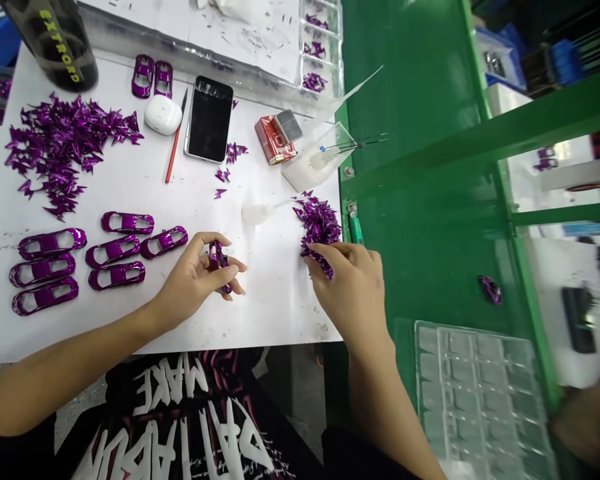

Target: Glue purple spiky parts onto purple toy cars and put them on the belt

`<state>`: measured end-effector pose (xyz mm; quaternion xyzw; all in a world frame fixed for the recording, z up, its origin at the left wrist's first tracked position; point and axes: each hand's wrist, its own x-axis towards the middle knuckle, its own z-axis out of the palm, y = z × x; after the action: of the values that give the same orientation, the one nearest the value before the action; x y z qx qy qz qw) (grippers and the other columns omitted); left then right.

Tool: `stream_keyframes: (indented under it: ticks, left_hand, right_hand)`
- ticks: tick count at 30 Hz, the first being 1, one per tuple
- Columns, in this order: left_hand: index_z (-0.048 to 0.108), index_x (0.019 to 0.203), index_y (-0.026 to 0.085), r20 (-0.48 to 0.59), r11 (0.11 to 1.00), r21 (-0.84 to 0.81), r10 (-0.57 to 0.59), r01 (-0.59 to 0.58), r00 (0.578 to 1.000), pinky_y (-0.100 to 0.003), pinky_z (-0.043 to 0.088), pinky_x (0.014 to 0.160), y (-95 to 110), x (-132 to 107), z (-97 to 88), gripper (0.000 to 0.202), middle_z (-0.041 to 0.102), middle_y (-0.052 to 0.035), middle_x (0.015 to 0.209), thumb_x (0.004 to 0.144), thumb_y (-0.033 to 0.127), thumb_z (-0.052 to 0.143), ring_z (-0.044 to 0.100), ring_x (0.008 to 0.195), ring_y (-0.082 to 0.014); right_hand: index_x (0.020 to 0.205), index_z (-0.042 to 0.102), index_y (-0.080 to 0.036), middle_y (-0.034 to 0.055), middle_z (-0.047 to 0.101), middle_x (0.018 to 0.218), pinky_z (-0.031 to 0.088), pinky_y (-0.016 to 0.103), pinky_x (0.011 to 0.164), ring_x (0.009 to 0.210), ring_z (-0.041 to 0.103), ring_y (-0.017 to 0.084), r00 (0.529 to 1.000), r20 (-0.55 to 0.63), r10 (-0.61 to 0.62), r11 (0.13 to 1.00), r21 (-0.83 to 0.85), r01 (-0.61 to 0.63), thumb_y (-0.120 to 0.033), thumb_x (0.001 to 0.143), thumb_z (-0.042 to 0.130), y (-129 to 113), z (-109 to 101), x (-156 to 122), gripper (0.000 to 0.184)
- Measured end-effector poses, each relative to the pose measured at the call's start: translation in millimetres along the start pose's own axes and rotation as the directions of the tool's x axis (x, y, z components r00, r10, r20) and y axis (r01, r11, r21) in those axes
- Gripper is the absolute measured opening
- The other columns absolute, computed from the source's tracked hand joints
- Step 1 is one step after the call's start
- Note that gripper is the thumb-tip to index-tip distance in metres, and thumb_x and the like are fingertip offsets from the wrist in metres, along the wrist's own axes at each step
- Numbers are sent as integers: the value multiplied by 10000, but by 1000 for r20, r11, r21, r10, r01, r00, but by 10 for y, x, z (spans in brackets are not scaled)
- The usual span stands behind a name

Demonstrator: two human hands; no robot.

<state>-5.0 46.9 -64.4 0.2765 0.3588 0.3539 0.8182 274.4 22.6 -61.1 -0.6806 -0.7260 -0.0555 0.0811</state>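
Car shell (219, 268) pinched, right hand (345, 287) at the heap

The left hand (193, 280) holds the small purple shell on end, thumb and fingertips pressed against it and the palm open, which seems to keep it up off the table and turned towards the person. This happens well below the phone (210, 119), the landmark for everything here. The right hand's fingers are drawn together at the near edge of a small heap (320, 227) of spiky purple pieces, below and right of the phone. Whether they pinch a piece, I cannot tell. That heap looks placed for an easy reach.

Left of the phone lies a larger heap (65, 153), and below it a group of shells (80, 263) sits in loose rows, kept apart, perhaps to stop their glossy finish from rubbing. Two more shells (153, 77) sit above and left of the phone, beside an earbud case (163, 115) and a red pen (175, 143).

To its right are a red tin (275, 139) and a white squeeze bottle (260, 212). The white table (280, 320) ends at a green bench (420, 120), where a clear tray (480, 400) lies, far right of the phone.
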Motion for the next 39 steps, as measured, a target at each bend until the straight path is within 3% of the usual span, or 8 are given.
stream_keyframes:
  ticks: [7,14,21,27,29,31,35,39]
  left_hand:
    - [436,1195,180,-22,1000,9,16,-15,1000,-231,582,658,14,8,1,388,686,-92,1038,915,224,701,700,763,-154]
    - [435,1197,176,-22,1000,-4,24,-24,999,-240,604,624,39,18,-5,399,664,-79,1019,905,207,706,697,766,-163]
    - [440,1207,174,-32,1000,1,27,-27,999,-227,610,616,21,30,-1,404,659,-76,1009,904,196,707,695,759,-155]
    - [451,1184,174,-31,999,-16,36,-36,999,-222,619,607,13,21,3,389,657,-73,990,898,183,714,697,746,-154]
    - [457,1186,180,-30,999,-25,33,-34,999,-238,629,583,8,18,9,388,648,-65,982,901,192,720,711,748,-176]
    - [459,1221,194,-28,999,-36,13,-14,1000,-270,636,533,7,17,17,435,637,-54,976,902,225,753,729,724,-215]
    - [467,1307,207,-60,999,-43,16,-19,998,-285,648,526,31,25,23,578,654,-49,970,869,258,841,745,694,-253]
    - [492,1306,202,-114,991,-64,113,-121,987,-303,669,588,63,48,-8,536,692,-85,1007,927,422,800,762,809,-272]
  right_hand:
    - [988,696,-168,139,654,1052,499,396,853,981,588,267,993,-88,-73,997,22,76,-227,973,581,-9,160,2,131]
    - [1070,625,-148,147,712,974,509,372,731,853,673,251,977,-71,199,972,143,-188,-357,1006,492,44,146,-10,256]
    - [975,694,-178,95,756,855,541,359,707,716,717,236,915,-56,399,879,308,-364,-603,893,666,63,26,45,434]
    - [1002,672,-170,67,715,726,487,364,661,633,696,228,893,-82,443,873,265,-409,-617,974,544,6,-84,43,466]
    - [955,662,-178,40,672,679,466,335,583,562,630,188,858,-66,510,801,401,-445,-626,963,583,-129,-161,44,455]
    - [896,636,-188,-8,574,605,400,287,476,490,519,139,823,80,563,595,652,-470,-624,937,652,-334,-247,73,438]
    - [1000,643,-197,-49,497,630,402,247,482,514,479,94,904,300,305,216,903,-373,-473,1014,629,-805,-361,217,277]
    - [1163,621,-204,-12,657,844,563,256,675,701,643,90,982,146,118,348,920,-179,-268,1074,530,-1141,-311,353,143]
